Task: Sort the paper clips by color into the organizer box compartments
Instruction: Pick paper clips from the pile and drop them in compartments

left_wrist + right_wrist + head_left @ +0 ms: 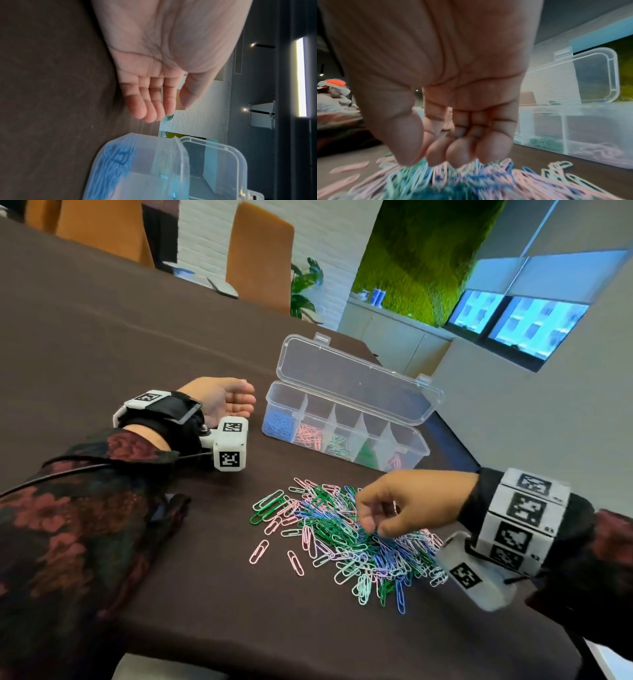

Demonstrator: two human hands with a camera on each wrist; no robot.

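Note:
A mixed pile of paper clips (342,539) in green, blue, pink, mint and white lies on the dark table. My right hand (364,513) hovers at the pile's top, fingers curled down, tips touching the clips (453,180); the blurred right wrist view does not show whether my right hand (423,161) pinches one. The clear organizer box (342,419) stands beyond the pile with its lid (356,381) up. Blue clips (279,424) fill its left compartment, pink clips (310,436) the one beside it, and green ones (368,451) lie further right. My left hand (248,397) rests empty, relaxed, left of the box (137,169).
A few single pink clips (258,551) lie apart at the pile's left. Orange chairs (260,254) stand along the table's far side. The table edge (455,440) runs close behind the box on the right. Another person (332,97) sits in the background.

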